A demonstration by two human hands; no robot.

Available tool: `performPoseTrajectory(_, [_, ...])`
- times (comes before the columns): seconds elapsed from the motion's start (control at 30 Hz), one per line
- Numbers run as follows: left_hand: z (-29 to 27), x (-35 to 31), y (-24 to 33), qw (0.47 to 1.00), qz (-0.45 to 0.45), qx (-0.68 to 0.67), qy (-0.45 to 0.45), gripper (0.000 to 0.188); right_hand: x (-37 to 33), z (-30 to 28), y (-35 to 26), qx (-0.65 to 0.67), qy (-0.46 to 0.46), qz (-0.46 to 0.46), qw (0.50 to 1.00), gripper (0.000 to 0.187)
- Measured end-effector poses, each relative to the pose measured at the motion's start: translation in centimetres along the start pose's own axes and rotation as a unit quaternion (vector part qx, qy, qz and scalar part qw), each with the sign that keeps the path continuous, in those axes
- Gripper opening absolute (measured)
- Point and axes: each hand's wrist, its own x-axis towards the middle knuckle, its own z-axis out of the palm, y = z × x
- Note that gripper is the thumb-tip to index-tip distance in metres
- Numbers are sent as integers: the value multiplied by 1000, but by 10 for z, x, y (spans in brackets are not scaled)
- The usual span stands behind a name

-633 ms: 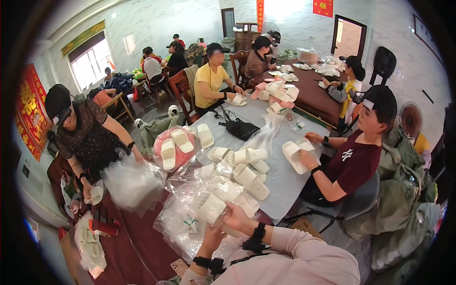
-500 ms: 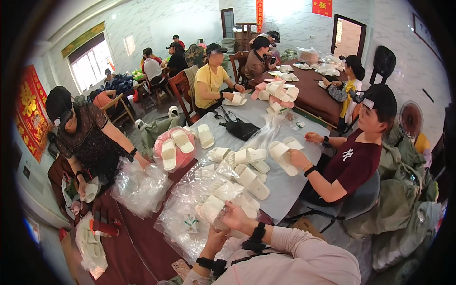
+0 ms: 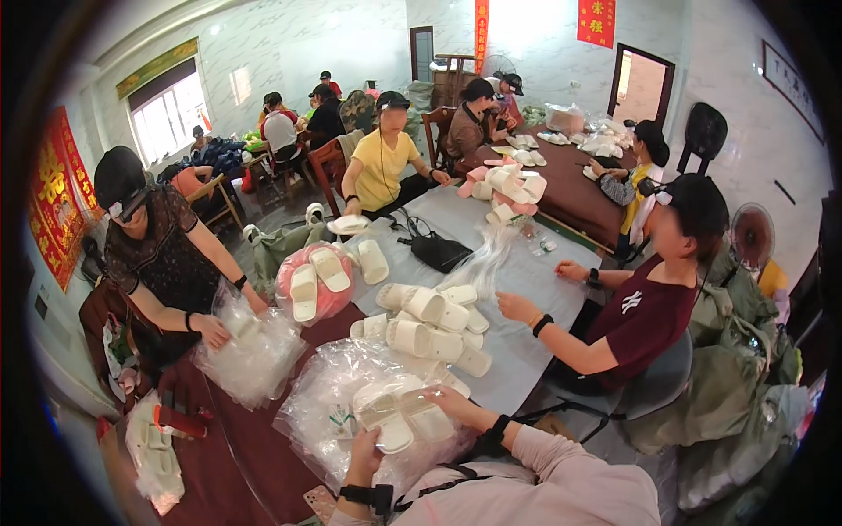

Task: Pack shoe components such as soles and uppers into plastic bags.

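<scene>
Two white slippers lie side by side over a heap of clear plastic bags [image 3: 307, 412] in front of me. My left hand [image 3: 366, 451] pinches the near edge of the left slipper [image 3: 386, 425]. From the right, my right hand [image 3: 453, 406] has its fingers closed at the side of the second slipper [image 3: 430, 419]; its thumb is partly hidden. Just beyond lies a pile of white slippers [image 3: 430, 320] on the grey-covered table [image 3: 517, 342]. Bare of slippers, a co-worker's hand [image 3: 519, 309] hovers to the right of this pile.
A round pink bundle [image 3: 333, 298] with white slippers stands at the left. Across the table are a black bag [image 3: 441, 252] and a pink and white slipper pile [image 3: 509, 188]. Co-workers sit and stand around. A red tube-like object [image 3: 182, 421] lies on the brown cloth [image 3: 232, 447].
The slipper between my hands has come down onto the bags, beside another one. My hands have moved apart. The right co-worker has let go of a slipper pair, now on the pile.
</scene>
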Motion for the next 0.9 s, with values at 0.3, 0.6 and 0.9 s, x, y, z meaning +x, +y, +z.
performPoseTrajectory(0.3, [11, -7, 51, 998, 63, 1, -9, 24, -11, -37, 8, -576, -28, -339, 744, 65])
performPoseTrajectory(0.6, [24, -43, 85, 925, 143, 344, 76, 30, -4, -67, -35, -554, -11, -498, 668, 27])
performPoseTrajectory(0.9, [56, -121, 136, 931, 305, 185, 73, 37, -62, -34, -129, -310, 128, -639, 693, 17])
